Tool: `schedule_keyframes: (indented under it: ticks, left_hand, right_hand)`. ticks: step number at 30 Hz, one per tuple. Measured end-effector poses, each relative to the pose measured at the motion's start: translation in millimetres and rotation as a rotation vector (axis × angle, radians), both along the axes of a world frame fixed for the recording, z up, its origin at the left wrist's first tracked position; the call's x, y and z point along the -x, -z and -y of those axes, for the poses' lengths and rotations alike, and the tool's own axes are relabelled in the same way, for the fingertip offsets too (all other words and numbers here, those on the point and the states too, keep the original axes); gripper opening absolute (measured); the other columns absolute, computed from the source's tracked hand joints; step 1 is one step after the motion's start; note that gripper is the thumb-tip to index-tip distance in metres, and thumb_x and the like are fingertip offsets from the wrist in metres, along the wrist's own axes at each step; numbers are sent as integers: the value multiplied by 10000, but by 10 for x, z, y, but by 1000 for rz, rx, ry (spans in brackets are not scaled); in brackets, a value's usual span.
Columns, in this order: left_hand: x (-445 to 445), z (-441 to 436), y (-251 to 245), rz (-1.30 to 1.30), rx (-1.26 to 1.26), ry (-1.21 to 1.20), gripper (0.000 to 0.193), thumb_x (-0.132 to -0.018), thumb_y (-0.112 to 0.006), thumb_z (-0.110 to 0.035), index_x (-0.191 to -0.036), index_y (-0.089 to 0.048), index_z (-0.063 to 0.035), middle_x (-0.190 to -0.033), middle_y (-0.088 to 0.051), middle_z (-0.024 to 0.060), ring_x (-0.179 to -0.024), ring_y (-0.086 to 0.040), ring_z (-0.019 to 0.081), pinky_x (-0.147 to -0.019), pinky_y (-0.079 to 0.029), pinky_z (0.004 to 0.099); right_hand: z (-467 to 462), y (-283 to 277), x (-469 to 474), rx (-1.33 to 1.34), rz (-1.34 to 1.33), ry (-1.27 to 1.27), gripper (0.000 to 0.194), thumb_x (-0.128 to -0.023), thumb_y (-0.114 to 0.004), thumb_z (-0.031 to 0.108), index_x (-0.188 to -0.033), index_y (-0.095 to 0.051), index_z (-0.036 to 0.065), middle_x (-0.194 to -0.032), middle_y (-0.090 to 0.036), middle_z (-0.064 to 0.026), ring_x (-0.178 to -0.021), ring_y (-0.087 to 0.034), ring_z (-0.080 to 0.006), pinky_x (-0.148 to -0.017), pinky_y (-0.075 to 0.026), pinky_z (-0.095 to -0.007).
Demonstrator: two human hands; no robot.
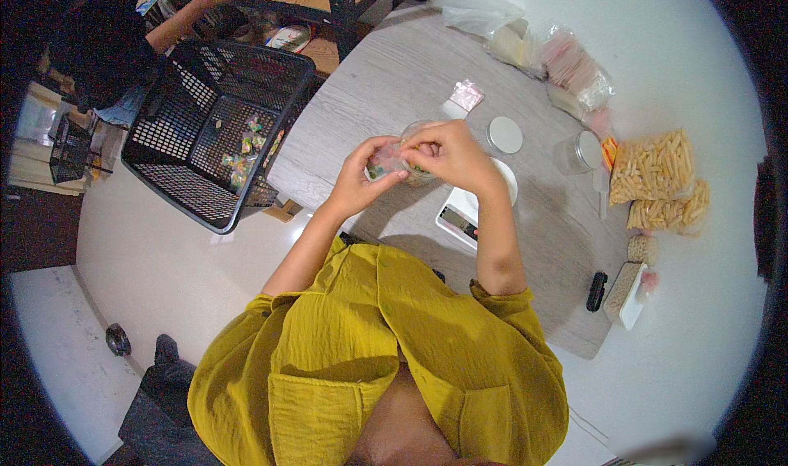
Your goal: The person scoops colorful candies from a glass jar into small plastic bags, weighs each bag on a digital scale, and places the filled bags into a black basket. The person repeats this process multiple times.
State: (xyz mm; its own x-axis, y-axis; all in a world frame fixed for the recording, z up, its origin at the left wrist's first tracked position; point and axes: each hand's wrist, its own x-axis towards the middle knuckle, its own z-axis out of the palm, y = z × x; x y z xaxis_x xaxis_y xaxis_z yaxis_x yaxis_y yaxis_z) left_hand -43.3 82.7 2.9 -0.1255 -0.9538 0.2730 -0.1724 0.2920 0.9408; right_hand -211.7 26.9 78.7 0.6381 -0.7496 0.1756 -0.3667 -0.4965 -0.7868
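Observation:
My left hand (364, 175) holds a small clear plastic packet (385, 158) with green and other coloured bits inside. My right hand (452, 155) reaches across to it, thumb and fingertips pinched together at the packet's edge. Just behind and below my fingers stands a clear round container (417, 127), mostly hidden by my hands; its contents are hard to make out. Under my right forearm lies a white digital kitchen scale (455, 220), partly covered. A round silver lid (505, 135) rests on the table beyond my right wrist.
The grey wood-grain table (369, 84) bears a lidded clear jar (575, 152), pink packets (466, 95) and plastic bags (569, 66). Bags of yellow stick snacks (655, 167) lie right. A black basket (228, 127) holding colourful packets stands left, beside another person's arm (197, 10).

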Motion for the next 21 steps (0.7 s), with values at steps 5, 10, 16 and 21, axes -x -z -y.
schedule_keyframes:
  ticks: [5,10,16,21]
  left_hand:
    - [-46,-5,42,-26,-15,-44,345,-777,-610,-166,-1087,-509,-53,-922,-558,58,-846,-516,134,-728,-405,268]
    - [-118,-28,104,-98,-182,-92,307,-851,-501,-168,-1128,-455,-44,-883,-512,58,-803,-485,137,-735,-401,267]
    - [-178,-49,218,-34,-98,-137,476,-839,-510,-163,-1231,-278,-26,-976,-430,95,-916,-410,163,-823,-345,284]
    - [-183,-62,232,8,-10,-191,533,-832,-517,-155,-1240,-201,-25,-1019,-361,86,-922,-386,169,-873,-316,311]
  right_hand:
    - [124,40,130,124,-111,204,148,-693,-644,151,-797,-665,48,-648,-573,-94,-524,-503,-171,-506,-401,-281]
    - [207,323,30,151,-542,337,171,-661,-646,167,-796,-665,64,-708,-604,-152,-623,-595,-281,-588,-478,-355]
    - [201,740,-139,261,-702,326,151,-640,-630,128,-778,-661,74,-742,-606,-172,-685,-605,-317,-628,-495,-394]
    - [249,813,-154,268,-706,238,140,-625,-638,128,-750,-656,67,-730,-609,-165,-687,-603,-318,-625,-495,-394]
